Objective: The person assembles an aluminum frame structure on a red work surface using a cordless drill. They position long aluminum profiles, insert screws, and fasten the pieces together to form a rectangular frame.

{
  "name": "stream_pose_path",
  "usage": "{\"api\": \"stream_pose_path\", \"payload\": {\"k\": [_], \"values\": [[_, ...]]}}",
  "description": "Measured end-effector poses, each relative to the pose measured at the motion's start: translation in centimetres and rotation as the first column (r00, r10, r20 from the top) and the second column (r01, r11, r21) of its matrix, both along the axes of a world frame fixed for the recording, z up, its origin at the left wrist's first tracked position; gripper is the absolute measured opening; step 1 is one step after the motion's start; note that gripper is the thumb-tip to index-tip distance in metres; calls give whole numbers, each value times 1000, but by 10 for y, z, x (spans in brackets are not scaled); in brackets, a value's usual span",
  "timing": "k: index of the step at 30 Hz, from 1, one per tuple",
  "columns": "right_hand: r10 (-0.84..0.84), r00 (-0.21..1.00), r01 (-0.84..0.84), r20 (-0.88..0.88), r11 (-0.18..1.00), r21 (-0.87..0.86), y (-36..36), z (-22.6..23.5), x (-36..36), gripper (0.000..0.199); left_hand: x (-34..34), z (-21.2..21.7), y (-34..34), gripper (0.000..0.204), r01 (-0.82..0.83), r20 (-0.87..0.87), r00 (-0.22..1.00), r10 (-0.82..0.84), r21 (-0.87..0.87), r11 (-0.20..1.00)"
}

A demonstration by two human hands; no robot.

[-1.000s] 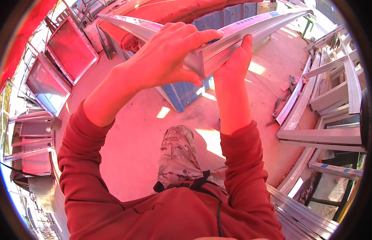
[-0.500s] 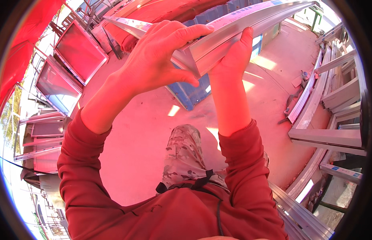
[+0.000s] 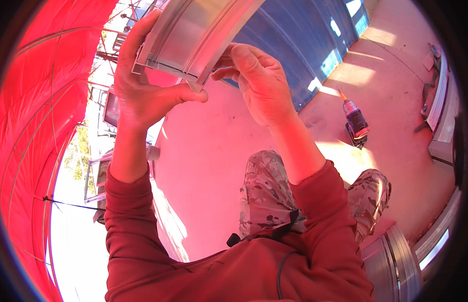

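While left hand grips — metal profile against fingers.

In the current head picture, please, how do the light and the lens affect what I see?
Head view: a red cast covers the left hand, right hand and floor; pale sheen on the metal profile; ground beside the red sheet washed out to white; bright sunlit patches on floor and blue panel; fisheye bending and a dark rim around the picture.
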State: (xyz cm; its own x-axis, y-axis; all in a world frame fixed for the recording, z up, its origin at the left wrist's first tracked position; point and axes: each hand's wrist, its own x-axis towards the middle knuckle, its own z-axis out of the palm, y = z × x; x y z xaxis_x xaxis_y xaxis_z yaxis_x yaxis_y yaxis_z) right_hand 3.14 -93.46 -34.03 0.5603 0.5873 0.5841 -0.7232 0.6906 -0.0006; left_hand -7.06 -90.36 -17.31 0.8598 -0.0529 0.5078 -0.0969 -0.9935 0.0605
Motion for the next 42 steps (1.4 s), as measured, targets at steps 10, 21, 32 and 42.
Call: {"api": "stream_pose_path", "payload": {"k": [10,21,32,42], "values": [[122,993,-122,9,992,14,-16,10,-5,24,-6,8,7,111,-54,67,997,36,285,957],[130,991,-125,-41,987,102,-5,11,-19,27,0,7,0,98,-90,58,995,77,288,953],[230,803,535,550,129,-835,27,-311,-49,32,-39,33,41,84,-133,-215,970,113,-83,988],[65,659,696,750,-431,-574,-27,-470,75,90,-22,18,28,101,-223,-110,951,288,399,889]]}}
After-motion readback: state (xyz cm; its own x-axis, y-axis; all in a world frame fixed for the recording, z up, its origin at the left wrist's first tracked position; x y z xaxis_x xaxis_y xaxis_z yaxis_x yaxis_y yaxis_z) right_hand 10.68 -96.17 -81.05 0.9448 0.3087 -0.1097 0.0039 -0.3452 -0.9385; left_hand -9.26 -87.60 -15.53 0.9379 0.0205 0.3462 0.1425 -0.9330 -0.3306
